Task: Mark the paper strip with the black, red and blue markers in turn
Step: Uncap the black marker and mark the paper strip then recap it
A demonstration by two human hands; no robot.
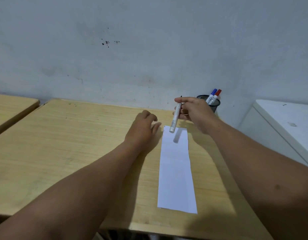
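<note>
Both forearms bare, no sleeves; small mole, right forearm.

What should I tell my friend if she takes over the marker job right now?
Right hand: holds a marker above the far end of the paper strip, dark tip up and apparently uncapped, so probably the black one.
Left hand: loosely curled beside the strip's far left corner; I cannot tell if it holds anything.
Blue marker and red marker: capped, standing in the mesh cup by the wall.
Done: possibly a small black mark at the strip's far left corner; the rest looks blank.
Left: finish black, then red, then blue.
</note>
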